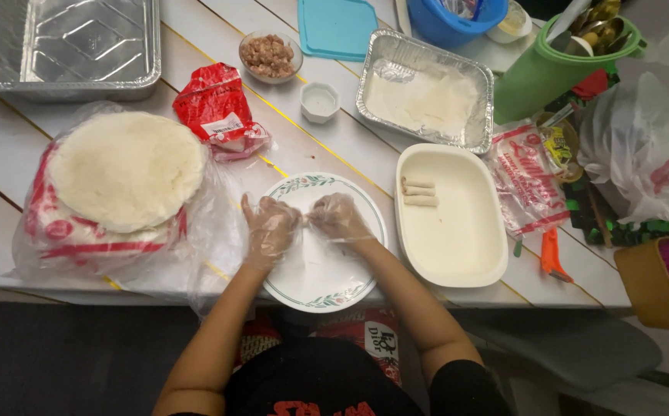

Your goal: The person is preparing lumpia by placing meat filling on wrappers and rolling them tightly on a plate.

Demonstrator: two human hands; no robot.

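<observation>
**Head view: gloved hands meet over round plate**

Head camera looks straight down on a white plank table (pixel 334 146). Landmark: round white plate (pixel 324 240) with a green leaf rim, at the near table edge. Left hand (pixel 269 229) and right hand (pixel 338 218), both in clear plastic gloves, sit over the plate's far half, fingertips pinched together at the middle on something small; what they grip is too hidden to tell. Both hands are curled, not flat.

Left of the plate: stack of round pale wrappers (pixel 127 169) on an open plastic bag. Far-left of the plate: crumpled red packet (pixel 217 112). Beyond the plate: small white cup (pixel 320 101), glass bowl of minced filling (pixel 270 55), foil tray (pixel 425 91) with a pale sheet inside. Just right of the plate: oval white dish (pixel 451 223) holding two finished rolls (pixel 419 193) side by side at its far-left part. Further right: printed plastic packet (pixel 527 185), orange-handled tool (pixel 551 256), green pitcher (pixel 554 65) with utensils.
</observation>
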